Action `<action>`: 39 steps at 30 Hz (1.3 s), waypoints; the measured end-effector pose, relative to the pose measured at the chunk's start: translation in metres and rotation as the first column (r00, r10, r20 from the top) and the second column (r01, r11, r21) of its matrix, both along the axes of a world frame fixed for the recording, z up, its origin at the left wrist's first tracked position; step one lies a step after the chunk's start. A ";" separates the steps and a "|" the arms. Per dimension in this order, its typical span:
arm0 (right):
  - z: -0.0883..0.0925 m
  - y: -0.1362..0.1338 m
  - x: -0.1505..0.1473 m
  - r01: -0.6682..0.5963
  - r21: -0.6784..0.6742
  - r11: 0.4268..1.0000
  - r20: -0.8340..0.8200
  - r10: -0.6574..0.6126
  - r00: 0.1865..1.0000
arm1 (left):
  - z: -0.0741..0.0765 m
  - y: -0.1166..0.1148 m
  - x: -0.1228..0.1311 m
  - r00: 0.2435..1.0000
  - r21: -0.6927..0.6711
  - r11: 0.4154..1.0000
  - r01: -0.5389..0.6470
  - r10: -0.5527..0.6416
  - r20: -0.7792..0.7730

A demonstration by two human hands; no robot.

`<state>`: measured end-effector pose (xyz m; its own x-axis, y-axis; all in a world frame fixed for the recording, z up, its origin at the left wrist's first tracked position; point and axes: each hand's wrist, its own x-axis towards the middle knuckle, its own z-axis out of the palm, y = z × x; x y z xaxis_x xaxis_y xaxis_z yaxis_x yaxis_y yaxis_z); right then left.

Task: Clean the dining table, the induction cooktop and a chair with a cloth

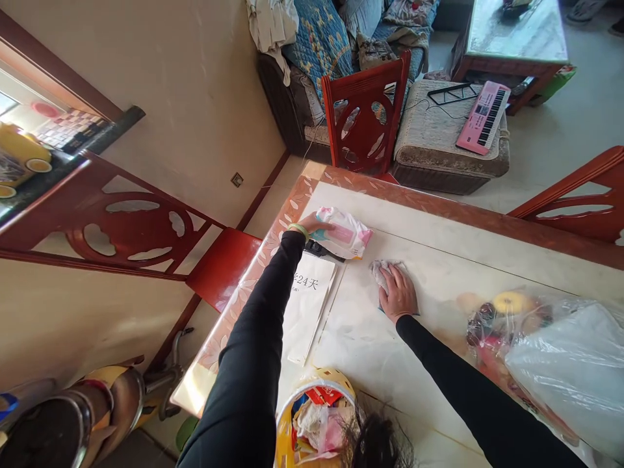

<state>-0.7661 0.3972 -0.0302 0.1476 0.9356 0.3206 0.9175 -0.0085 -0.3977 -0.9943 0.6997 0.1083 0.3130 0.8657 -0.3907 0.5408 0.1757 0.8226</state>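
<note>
My left hand (312,227), with a green bangle on the wrist, lies on the end of a pink and white packet of wet wipes (344,234) near the table's far side. A small black object (316,248) pokes out beneath the packet, partly hidden. My right hand (400,294) presses down on a crumpled grey cloth (380,274) on the white table top (439,260), covering much of it. Below my left forearm lies a white paper packet (308,312) printed with black Chinese characters.
A bulging clear plastic bag (550,364) holding fruit and other items sits at the table's right. A yellow waste basket (314,422) with rubbish stands near the lower edge. Red wooden chairs (363,114) surround the wood-edged table.
</note>
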 end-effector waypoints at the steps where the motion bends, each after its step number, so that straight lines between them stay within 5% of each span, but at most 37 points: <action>1: 0.001 -0.001 -0.002 0.000 -0.006 1.000 -0.002 0.000 1.000 | -0.001 -0.003 0.003 1.000 -0.037 0.999 0.009 -0.009 0.011; 5: -0.001 -0.005 -0.003 -0.019 -0.006 1.000 -0.030 0.019 0.999 | 0.000 -0.023 0.013 0.983 -0.173 0.979 -0.111 0.134 0.126; 9: -0.007 0.023 0.048 -0.037 0.061 0.997 -0.135 0.045 0.990 | 0.009 -0.052 -0.004 0.866 -0.249 0.938 -0.243 0.325 0.379; 11: -0.006 0.059 0.090 0.120 0.071 0.990 -0.172 -0.106 0.979 | 0.017 -0.067 -0.027 0.775 -0.265 0.916 -0.300 0.396 0.492; 14: -0.003 0.123 0.123 0.455 0.035 0.890 -0.208 -0.439 0.874 | 0.030 -0.084 -0.067 0.709 -0.312 0.871 -0.380 0.490 0.507; 16: -0.001 0.156 0.106 0.375 -0.003 0.927 -0.185 -0.369 0.911 | 0.036 -0.091 -0.089 0.704 -0.353 0.845 -0.400 0.531 0.472; 18: 0.002 0.171 0.068 0.107 -0.020 0.994 -0.158 -0.109 0.981 | 0.038 -0.098 -0.102 0.724 -0.368 0.841 -0.397 0.533 0.437; 20: 0.004 0.164 0.027 -0.106 -0.020 0.994 -0.149 0.102 0.984 | 0.036 -0.106 -0.109 0.769 -0.352 0.858 -0.374 0.499 0.399; 24: 0.002 0.097 -0.013 -0.272 -0.018 0.962 -0.147 0.267 0.953 | 0.026 -0.136 -0.117 0.842 -0.327 0.898 -0.294 0.405 0.356; 28: -0.003 0.005 -0.021 -0.411 0.032 0.911 -0.087 0.412 0.907 | 0.010 -0.172 -0.130 0.879 -0.439 0.865 -0.243 0.387 0.277; 31: 0.008 -0.023 -0.027 -0.428 0.033 0.903 -0.134 0.429 0.894 | -0.002 -0.189 -0.140 0.886 -0.478 0.842 -0.251 0.399 0.238; 34: 0.027 0.013 -0.034 -0.270 0.038 0.962 -0.269 0.270 0.925 | -0.012 -0.196 -0.146 0.881 -0.493 0.831 -0.257 0.411 0.234; 39: 0.037 0.127 -0.062 -0.187 -0.107 0.977 -0.202 0.163 0.966 | -0.023 -0.202 -0.147 0.866 -0.522 0.821 -0.230 0.418 0.276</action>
